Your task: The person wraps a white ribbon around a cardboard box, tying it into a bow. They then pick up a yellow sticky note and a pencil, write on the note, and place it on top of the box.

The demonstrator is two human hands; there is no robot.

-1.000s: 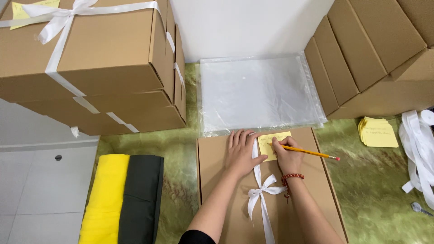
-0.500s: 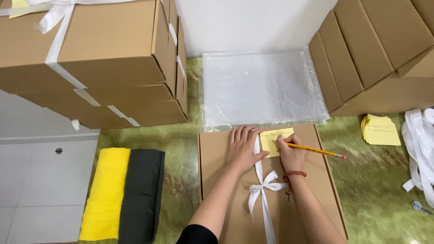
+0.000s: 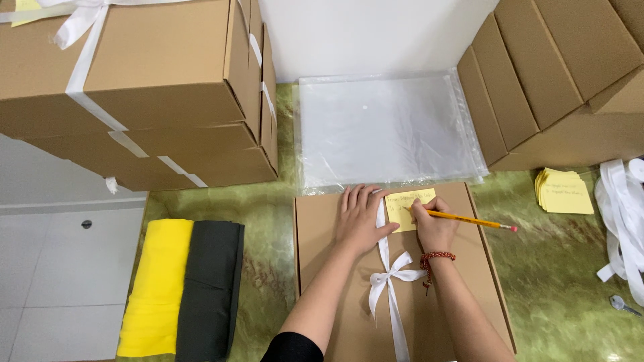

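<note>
Flat brown cardboard box [image 3: 463, 281] lies on the green marbled worktop [image 3: 268, 248], tied with a white ribbon [image 3: 390, 281] running lengthwise, bow near the middle. Yellow sticky note [image 3: 402, 208] sits on the box lid's far end, just right of the ribbon, handwriting on it.

Left hand [image 3: 361, 221]: palm down flat on the lid, fingers spread loosely and pointing away, holding nothing, just pressing the box; the thumb side touches the ribbon.

Right hand [image 3: 433, 224]: fingers closed in a writing grip on a yellow pencil [image 3: 469, 220], tip on the sticky note, pink eraser end pointing right. Red bead bracelet [image 3: 436, 258] on that wrist.

Around it:
- Stack of clear plastic bags [image 3: 389, 127] directly beyond the box, against the white wall.
- Far left: stacked ribboned cardboard boxes [image 3: 147, 87], a yellow note on the top one at the frame corner.
- Far right: plain cardboard boxes [image 3: 557, 74] leaning in a row.
- Pad of yellow sticky notes [image 3: 565, 192] on the worktop right of the box, well apart from the hand.
- Loose white ribbon pile [image 3: 624, 221] at the right edge; a small metal item below it, too small to identify.
- Folded yellow cloth [image 3: 157, 285] and folded black cloth [image 3: 211, 288] side by side, touching, left of the box near the worktop edge.
</note>
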